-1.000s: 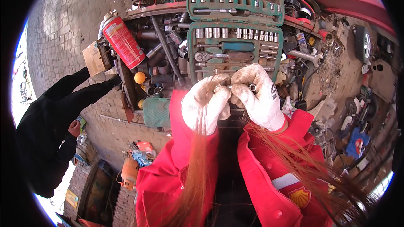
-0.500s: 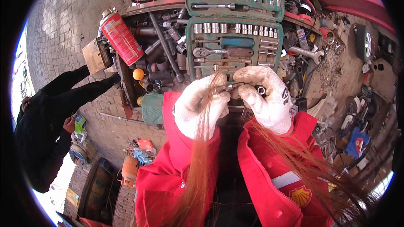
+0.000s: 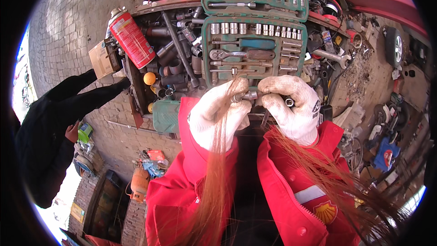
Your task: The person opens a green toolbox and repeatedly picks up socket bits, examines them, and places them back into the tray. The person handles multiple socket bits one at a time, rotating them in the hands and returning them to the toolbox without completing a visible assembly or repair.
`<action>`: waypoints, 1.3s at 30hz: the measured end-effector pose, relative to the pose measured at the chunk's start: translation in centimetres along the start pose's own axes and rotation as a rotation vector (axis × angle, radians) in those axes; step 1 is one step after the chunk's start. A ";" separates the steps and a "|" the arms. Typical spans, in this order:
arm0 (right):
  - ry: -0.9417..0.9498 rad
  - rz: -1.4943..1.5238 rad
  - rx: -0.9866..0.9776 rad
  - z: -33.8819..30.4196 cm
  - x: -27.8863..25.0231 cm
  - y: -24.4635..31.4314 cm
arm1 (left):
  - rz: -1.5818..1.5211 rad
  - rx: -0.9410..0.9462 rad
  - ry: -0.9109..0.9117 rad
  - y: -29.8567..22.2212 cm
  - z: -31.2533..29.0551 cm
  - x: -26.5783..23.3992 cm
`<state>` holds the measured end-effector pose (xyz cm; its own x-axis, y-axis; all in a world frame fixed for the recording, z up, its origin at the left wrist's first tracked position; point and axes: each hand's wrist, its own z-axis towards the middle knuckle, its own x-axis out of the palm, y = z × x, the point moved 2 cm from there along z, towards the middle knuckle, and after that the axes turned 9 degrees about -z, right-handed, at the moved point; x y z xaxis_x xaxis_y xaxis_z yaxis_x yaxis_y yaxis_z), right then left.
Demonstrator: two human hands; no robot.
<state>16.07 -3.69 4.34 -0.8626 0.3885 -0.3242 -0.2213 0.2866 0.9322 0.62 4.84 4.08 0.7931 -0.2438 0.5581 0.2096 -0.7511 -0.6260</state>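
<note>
Both my hands wear white knitted gloves soiled at the fingers, and they meet just in front of a green socket set case [image 3: 207, 50]. My left hand [image 3: 216, 116] is closed on a short metal socket [image 3: 249, 95], pinched between thumb and fingers and lying sideways. Right beside its end are the curled fingertips of my right hand [image 3: 298, 111]; I cannot tell whether they touch it. A second small socket [image 3: 289, 102] sits within my right hand's grip, its round open end showing. In the case lie a ratchet [image 3: 223, 54], a blue-handled driver [image 3: 257, 44] and rows of sockets [image 3: 234, 28].
A bin of loose sockets and bars [image 3: 175, 54] stands left of the case, with a red spray can [image 3: 132, 38] on it. To the right lies a large wrench [image 3: 334, 57]. A person in dark clothes [image 3: 54, 118] is at far left. Strands of hair hang across the view.
My right hand has shifted slightly right, its fingertips drawing back from the socket in my left hand. More of that socket's end now shows. The left hand stays nearly in place.
</note>
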 end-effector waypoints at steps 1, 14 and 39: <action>-0.002 -0.024 -0.024 0.1 -0.1 0.0 | 0.049 0.022 -0.002 0.0 0.0 -0.1; 0.010 -0.044 0.101 0.4 0.2 0.7 | 0.148 0.085 -0.060 0.0 0.1 0.1; -0.005 0.034 0.389 0.9 2.2 -0.1 | 0.737 0.493 0.155 0.0 1.2 -1.0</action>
<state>14.59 -2.05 3.41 -0.8642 0.4071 -0.2956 -0.0029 0.5835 0.8121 0.56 5.84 2.88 0.7450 -0.6663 -0.0322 -0.0717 -0.0319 -0.9969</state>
